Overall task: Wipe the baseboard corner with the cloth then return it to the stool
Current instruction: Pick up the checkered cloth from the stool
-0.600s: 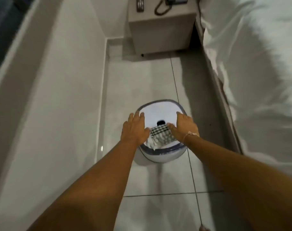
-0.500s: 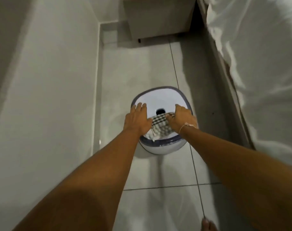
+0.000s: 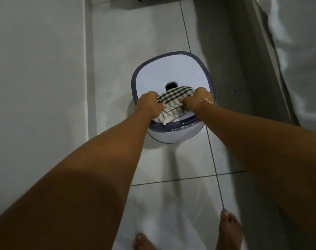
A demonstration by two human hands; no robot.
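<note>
A white stool [image 3: 171, 69] with a dark blue rim stands on the tiled floor, a dark hole in the middle of its seat. A black-and-white checked cloth [image 3: 173, 103] lies bunched on the near half of the seat. My left hand [image 3: 149, 104] grips the cloth's left edge with curled fingers. My right hand [image 3: 198, 101], a thin bracelet at the wrist, grips the right edge. The baseboard [image 3: 89, 69] runs along the wall at the left, meeting the far wall near the top edge of the view.
A grey wall fills the left side. A bed with white sheets [image 3: 298, 51] and its dark frame border the narrow floor strip on the right. My bare feet [image 3: 229, 230] stand at the bottom. A nightstand's base shows at the top edge.
Both hands went from lying flat on the cloth to closing their fingers around its two edges, bunching it. My head tilted down and moved closer to the stool.
</note>
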